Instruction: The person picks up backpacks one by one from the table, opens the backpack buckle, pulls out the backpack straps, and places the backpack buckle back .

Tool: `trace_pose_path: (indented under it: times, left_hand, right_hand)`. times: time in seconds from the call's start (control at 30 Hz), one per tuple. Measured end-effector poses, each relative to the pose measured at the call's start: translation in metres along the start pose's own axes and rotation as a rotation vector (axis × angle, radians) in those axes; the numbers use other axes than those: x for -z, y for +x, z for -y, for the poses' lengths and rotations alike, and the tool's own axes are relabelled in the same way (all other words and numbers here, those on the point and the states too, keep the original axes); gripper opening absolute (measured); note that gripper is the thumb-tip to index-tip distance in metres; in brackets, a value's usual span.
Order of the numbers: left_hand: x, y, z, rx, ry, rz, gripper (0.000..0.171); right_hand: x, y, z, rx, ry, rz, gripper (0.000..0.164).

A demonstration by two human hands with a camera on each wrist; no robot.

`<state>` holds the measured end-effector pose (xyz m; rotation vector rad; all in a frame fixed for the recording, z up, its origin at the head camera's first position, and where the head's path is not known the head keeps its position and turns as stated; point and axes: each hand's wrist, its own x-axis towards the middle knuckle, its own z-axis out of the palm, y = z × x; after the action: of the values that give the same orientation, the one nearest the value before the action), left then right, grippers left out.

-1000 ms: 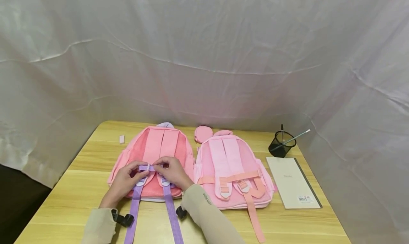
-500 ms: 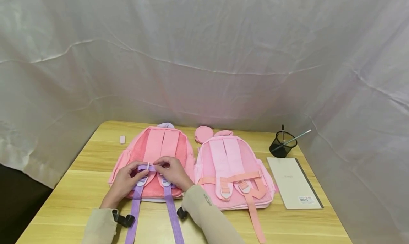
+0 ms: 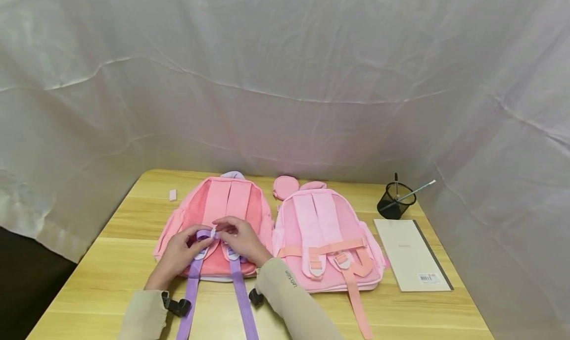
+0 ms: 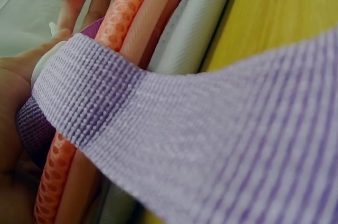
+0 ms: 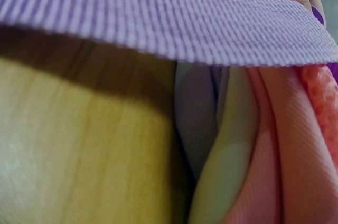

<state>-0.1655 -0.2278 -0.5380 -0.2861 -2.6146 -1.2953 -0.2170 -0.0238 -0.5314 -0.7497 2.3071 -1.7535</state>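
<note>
A coral-pink backpack (image 3: 260, 216) lies back side up on the table, shoulder straps toward me. Over its lower part, a short purple chest strap (image 3: 204, 235) carries a small white buckle (image 3: 213, 232). My left hand (image 3: 180, 251) pinches the strap's left side, where it bows into a loop. The thumb and fingers of my right hand (image 3: 242, 240) pinch the strap right at the buckle. Two long purple webbing straps (image 3: 243, 300) hang from white adjusters toward the front edge. One wide purple webbing (image 4: 200, 123) crosses the left wrist view, hiding part of the fingers.
A lighter pink backpack (image 3: 352, 221) with orange straps lies close on the right, a round pink pouch (image 3: 285, 187) behind it. Farther right are a notebook (image 3: 405, 256) and a black mesh pen cup (image 3: 391, 210). An eraser-like block (image 3: 172, 195) sits back left.
The white buckle has shifted right along the purple strap, up to my right fingertips. The strap on the left now bows into a rounder loop. Both hands stay nearly in place.
</note>
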Motion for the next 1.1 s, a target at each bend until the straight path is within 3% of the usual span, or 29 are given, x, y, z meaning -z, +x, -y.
trace_pose_path:
  times: [0.27,0.47,0.6,0.77,1.1]
  left_hand:
    - [-0.001,0.002,-0.003,0.037,0.071,0.011,0.026]
    - [-0.003,0.003,-0.005,0.086,0.014,-0.043,0.044]
    - [-0.006,0.005,-0.007,0.080,0.018,-0.098,0.032]
    - [-0.010,0.007,-0.010,0.045,0.092,-0.133,0.012]
    - [-0.011,0.006,-0.012,0.020,0.146,-0.143,0.007]
  right_hand:
    - [0.001,-0.002,0.001,0.016,-0.070,0.000,0.025]
    - [-0.002,0.000,0.002,-0.049,-0.043,-0.091,0.014]
    - [-0.003,0.002,0.002,-0.059,-0.044,-0.147,0.010]
    - [-0.003,0.004,0.002,-0.050,-0.040,-0.168,0.008]
    - [-0.003,0.004,-0.002,-0.076,0.002,-0.190,0.007]
